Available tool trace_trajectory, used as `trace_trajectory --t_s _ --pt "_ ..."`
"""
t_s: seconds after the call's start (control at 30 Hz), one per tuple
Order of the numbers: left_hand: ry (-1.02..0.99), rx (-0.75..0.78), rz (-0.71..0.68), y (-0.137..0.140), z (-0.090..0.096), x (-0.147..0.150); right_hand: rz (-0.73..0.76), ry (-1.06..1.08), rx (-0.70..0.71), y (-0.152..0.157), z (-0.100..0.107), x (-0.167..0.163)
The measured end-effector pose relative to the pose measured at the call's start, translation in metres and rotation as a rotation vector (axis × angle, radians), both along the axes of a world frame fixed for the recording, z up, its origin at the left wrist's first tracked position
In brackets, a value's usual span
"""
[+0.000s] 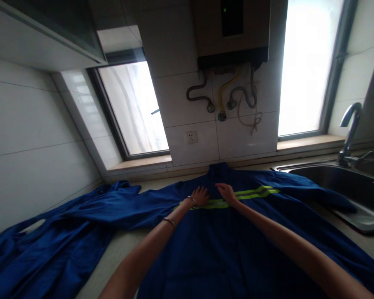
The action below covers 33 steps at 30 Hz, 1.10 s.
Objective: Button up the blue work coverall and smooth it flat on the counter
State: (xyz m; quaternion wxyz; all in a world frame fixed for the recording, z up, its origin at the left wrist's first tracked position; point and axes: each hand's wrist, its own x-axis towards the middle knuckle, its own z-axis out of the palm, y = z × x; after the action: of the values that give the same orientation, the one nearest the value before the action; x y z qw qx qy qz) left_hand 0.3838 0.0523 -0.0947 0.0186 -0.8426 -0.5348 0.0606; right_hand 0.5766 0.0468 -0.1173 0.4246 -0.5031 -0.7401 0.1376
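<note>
A blue work jacket (202,245) with yellow-green and silver reflective bands lies spread on the counter, its collar towards the wall. My left hand (200,196) rests flat on its chest, fingers spread, just above the band. Close beside it, my right hand (226,193) is over the chest with its fingers stretched towards the left and slightly bent; nothing shows in them. One sleeve reaches left, and the other sleeve (324,195) hangs over the sink's edge. More blue clothing (62,241) lies in loose folds at the left, meeting the left sleeve.
A metal sink (326,174) with a tall tap (349,133) is set into the counter (124,249) at the right. Two windows flank a wall-mounted water heater (233,29) with hoses below. A socket (192,137) sits on the tiled wall. A cabinet (46,37) overhangs the left.
</note>
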Motion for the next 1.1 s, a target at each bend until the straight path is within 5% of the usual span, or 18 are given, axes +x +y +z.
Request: trace_trajectory --t_s 0.2,0.33,0.47,0.83,1.1 --pt "-0.089 0.049 -0.138 -0.027 0.009 0.067 -0.232 -0.12 0.125 0.018 0.04 0.114" --pt "-0.167 0.034 -0.108 -0.028 0.001 0.111 -0.4 -0.257 0.048 0.039 0.06 0.2" --pt "-0.208 0.003 -0.178 -0.032 -0.012 0.131 -0.505 -0.409 -0.082 0.055 0.056 0.25" --pt "-0.268 -0.02 -0.202 -0.033 -0.014 0.124 -0.439 -0.628 -0.165 0.118 0.013 0.242" --pt "-0.315 -0.002 -0.21 -0.032 -0.02 0.121 -0.504 -0.647 -0.167 0.132 0.008 0.242"
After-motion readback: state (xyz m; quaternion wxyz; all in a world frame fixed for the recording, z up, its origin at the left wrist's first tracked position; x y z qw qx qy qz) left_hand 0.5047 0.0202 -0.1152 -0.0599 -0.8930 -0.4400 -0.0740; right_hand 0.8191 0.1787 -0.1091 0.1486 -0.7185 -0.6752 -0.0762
